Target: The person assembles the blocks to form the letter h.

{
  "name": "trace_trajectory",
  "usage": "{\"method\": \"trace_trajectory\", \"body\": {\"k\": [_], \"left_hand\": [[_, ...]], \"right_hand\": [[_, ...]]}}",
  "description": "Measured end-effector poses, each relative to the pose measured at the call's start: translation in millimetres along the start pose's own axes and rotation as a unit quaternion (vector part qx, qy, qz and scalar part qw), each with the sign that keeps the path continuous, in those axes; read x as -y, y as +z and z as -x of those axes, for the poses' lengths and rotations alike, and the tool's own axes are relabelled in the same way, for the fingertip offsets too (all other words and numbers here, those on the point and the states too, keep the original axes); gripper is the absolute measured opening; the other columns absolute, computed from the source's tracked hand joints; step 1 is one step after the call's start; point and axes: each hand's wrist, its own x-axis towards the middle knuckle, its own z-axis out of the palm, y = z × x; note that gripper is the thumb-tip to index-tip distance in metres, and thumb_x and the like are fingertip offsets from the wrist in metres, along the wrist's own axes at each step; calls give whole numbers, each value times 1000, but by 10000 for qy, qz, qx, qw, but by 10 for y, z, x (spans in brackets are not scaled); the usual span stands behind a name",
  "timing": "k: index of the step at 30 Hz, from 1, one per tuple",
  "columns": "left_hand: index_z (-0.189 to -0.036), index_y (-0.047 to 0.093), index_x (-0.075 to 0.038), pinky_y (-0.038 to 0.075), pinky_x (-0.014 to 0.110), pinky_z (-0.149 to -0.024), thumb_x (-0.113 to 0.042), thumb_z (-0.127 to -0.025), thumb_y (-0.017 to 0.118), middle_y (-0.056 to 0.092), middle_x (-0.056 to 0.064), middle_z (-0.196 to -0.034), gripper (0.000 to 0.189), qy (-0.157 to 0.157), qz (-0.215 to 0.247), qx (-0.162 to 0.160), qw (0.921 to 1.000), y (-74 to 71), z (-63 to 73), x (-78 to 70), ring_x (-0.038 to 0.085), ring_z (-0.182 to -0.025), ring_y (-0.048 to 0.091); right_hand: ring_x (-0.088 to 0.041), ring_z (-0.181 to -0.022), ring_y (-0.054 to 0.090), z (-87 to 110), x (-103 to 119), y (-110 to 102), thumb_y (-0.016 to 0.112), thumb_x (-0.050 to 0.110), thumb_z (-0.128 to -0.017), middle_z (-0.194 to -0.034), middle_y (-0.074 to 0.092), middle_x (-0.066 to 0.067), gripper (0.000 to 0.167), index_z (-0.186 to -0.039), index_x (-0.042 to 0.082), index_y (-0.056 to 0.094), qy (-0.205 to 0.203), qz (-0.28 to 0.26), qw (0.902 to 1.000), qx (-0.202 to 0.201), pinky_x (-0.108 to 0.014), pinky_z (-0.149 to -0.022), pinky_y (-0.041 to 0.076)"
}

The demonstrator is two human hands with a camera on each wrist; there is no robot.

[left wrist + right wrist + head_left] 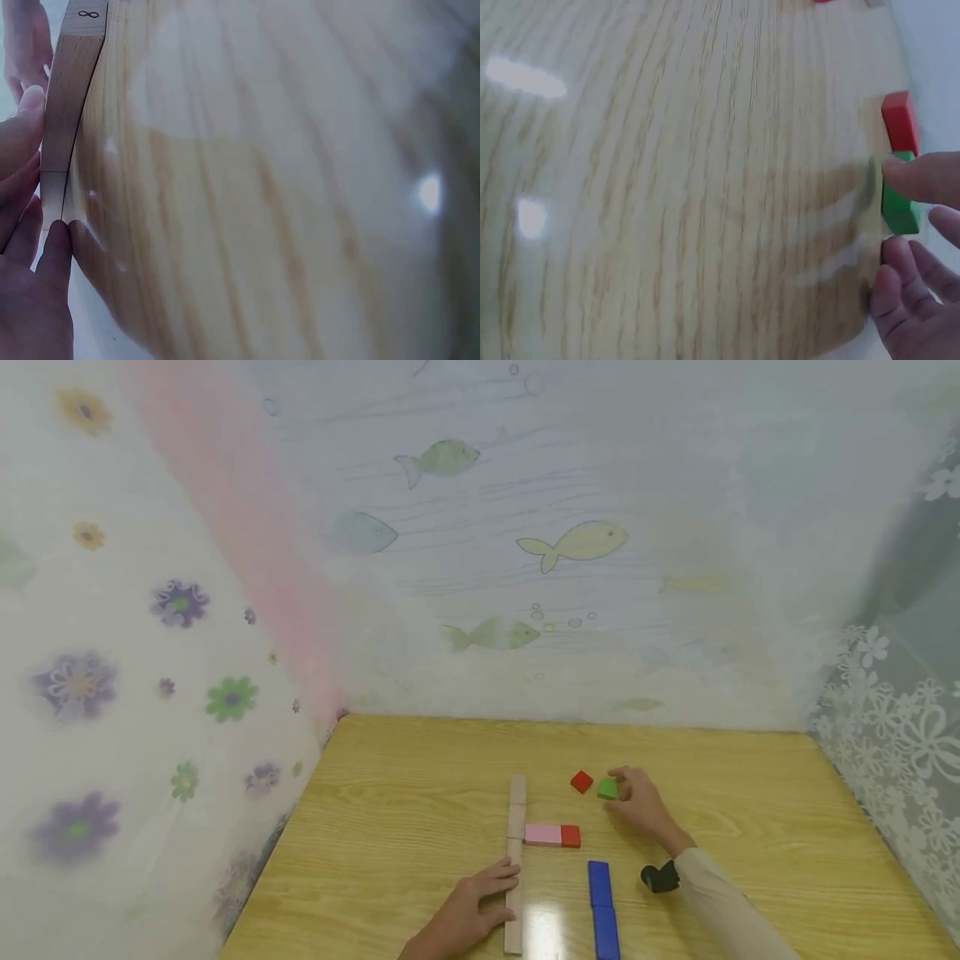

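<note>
A row of plain wooden blocks (513,893) runs away from me along the table. My left hand (480,902) rests at the row's left side, fingertips on the near blocks. The left wrist view shows a wooden block marked 8 (84,19) in that line. My right hand (641,802) is at a green block (607,789), its thumb and forefinger spread on either side. In the right wrist view one digit overlaps the green block (900,210), the other fingers standing apart. Just left of it sits a red block (581,782), turned cornerwise.
A pink block (543,834) and another red block (571,836) stick out rightward from the wooden row. Two blue blocks (602,902) lie end to end nearer me. A black object (660,877) shows beside the right sleeve (723,897). Patterned cloth walls (525,685) border the table.
</note>
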Motion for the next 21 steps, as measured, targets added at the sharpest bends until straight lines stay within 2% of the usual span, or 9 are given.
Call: {"method": "trace_trajectory", "body": {"k": [9, 17, 21], "left_hand": [[-129, 57, -5, 34, 42, -107, -28, -89, 66, 49, 2, -139, 47, 49, -29, -5, 10000, -10, 11, 17, 23, -134, 38], [-128, 58, -4, 35, 43, -107, -27, -89, 66, 50, 3, -139, 46, 208, -181, -80, 9996, 12, 6, 24, 25, -133, 39], [-129, 57, -4, 36, 42, -106, -27, -89, 65, 50, 4, -139, 46, 227, -180, -55, 9996, 7, -1, 23, 24, -133, 39]], "right_hand": [[-16, -68, 42, -36, -53, 74, 76, 3, -77, -99, 49, -15, 46, -118, -5, 59, -49, -216, 9997, -41, -24, -55, 38], [-15, -67, 41, -12, -78, 109, 75, 3, -77, -93, 50, -13, 43, -116, -5, 60, -152, -157, 9995, -238, -24, -54, 37], [-15, -67, 42, 3, -88, 108, 75, 4, -79, -94, 53, -13, 40, -115, -3, 61, -156, -302, 9989, -313, -24, -54, 38]]}}
